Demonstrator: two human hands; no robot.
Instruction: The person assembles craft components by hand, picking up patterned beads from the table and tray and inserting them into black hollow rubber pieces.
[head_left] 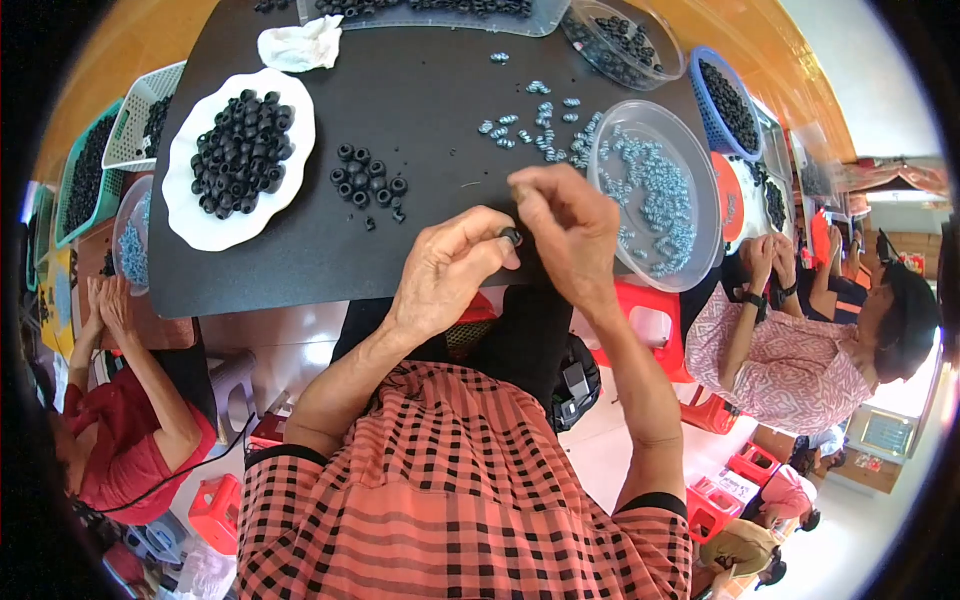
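Observation:
My left hand is closed in a pinch on a small round black piece with a hole, held just above the table's near edge. Beside it, my right hand has thumb and forefinger pressed together; whatever sits between them is too small to make out. A cluster of similar black pieces lies on the dark table, left of my hands. Farther left, a white scalloped plate bears a heap of them. To the right of my right hand stands a clear round tub of small striped blue pieces.
More striped blue pieces lie loose on the dark table. A crumpled white cloth is at the far left. Another clear tub and a blue basket hold black pieces. People sit working on both sides.

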